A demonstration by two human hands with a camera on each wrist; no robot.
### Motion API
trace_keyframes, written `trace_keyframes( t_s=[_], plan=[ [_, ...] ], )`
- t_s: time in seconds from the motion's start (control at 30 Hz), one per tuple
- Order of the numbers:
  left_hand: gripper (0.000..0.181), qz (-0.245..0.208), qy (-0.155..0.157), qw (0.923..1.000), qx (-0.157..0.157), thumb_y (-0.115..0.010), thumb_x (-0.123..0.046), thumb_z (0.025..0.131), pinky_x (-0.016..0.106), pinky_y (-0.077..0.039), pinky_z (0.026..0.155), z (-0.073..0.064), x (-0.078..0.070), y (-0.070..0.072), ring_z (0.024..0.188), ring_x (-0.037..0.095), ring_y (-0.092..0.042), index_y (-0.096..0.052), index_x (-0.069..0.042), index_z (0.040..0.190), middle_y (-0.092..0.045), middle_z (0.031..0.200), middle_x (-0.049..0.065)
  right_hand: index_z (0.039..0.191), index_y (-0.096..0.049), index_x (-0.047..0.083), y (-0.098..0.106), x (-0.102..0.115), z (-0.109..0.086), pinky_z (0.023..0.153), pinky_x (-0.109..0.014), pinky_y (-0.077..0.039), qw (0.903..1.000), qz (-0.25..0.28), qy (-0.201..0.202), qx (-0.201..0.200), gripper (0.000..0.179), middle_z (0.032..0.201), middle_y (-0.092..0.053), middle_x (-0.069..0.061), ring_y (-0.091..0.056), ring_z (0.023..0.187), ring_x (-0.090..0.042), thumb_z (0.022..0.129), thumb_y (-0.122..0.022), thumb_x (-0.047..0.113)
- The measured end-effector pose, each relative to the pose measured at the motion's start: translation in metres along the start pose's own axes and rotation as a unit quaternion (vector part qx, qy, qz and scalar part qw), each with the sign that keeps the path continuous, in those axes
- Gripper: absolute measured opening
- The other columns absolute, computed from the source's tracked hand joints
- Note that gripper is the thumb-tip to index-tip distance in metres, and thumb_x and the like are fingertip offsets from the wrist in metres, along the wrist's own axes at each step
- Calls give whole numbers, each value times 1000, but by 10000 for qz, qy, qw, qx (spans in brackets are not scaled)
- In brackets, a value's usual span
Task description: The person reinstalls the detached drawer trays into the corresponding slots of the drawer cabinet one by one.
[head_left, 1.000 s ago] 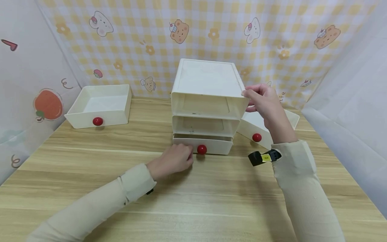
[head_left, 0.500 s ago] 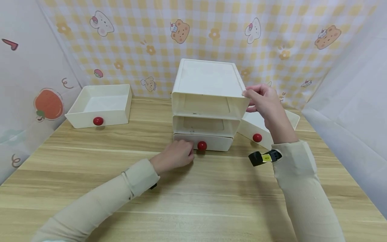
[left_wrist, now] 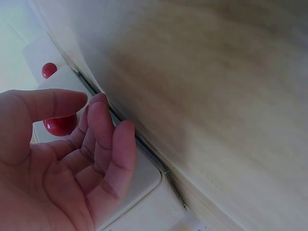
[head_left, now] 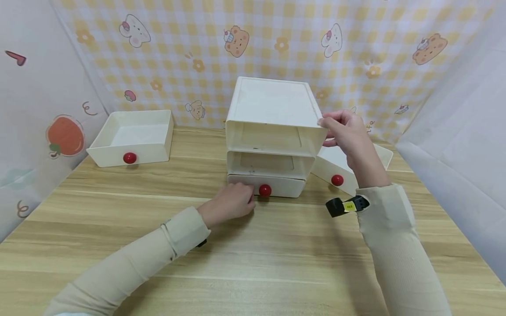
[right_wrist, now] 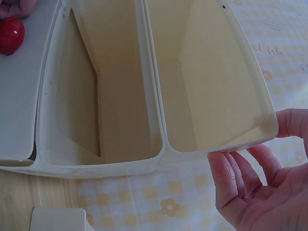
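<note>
A white cabinet (head_left: 276, 103) with three bays stands on the table. Its lowest bay holds a white drawer (head_left: 287, 188) with a red knob (head_left: 265, 190), pushed in flush. My left hand (head_left: 233, 202) touches the left part of this drawer's front, fingers loosely bent beside the knob. In the left wrist view, nothing sits inside the palm of that left hand (left_wrist: 72, 163). My right hand (head_left: 347, 131) grips the cabinet's upper right front corner, thumb on the top edge and fingers against the side. The right wrist view shows both upper bays (right_wrist: 120, 96) without drawers.
A second white drawer (head_left: 154, 151) with a red knob lies on the left of the wooden table (head_left: 253, 272). A third drawer (head_left: 326, 169) sits at an angle right of the cabinet, partly behind my right wrist. A checked cloth (head_left: 261, 52) hangs behind.
The bottom drawer has slid back into the cabinet, its top gap closing, with my left hand against its front. In the last half second little moved. My right hand stayed at the corner.
</note>
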State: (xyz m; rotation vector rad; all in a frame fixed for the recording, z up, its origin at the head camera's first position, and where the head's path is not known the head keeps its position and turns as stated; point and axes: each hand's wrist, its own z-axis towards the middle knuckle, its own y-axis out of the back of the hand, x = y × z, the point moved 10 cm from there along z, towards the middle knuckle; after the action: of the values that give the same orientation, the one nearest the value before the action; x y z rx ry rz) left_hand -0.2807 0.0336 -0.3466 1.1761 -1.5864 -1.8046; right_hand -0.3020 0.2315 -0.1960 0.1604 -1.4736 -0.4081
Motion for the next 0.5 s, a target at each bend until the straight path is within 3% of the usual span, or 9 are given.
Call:
trace_keyframes(
  t_s=[0.5],
  plan=[
    [13, -68, -159, 9999, 1, -54, -12, 84, 23, -37, 43, -16, 3, 7, 52, 10, -45, -56, -12, 72, -52, 61, -2, 100, -53, 10, 1, 0, 1, 61, -17, -53, 10000, 4, 31, -34, 17, 92, -53, 6, -61, 67, -4, 89, -54, 22]
  ],
)
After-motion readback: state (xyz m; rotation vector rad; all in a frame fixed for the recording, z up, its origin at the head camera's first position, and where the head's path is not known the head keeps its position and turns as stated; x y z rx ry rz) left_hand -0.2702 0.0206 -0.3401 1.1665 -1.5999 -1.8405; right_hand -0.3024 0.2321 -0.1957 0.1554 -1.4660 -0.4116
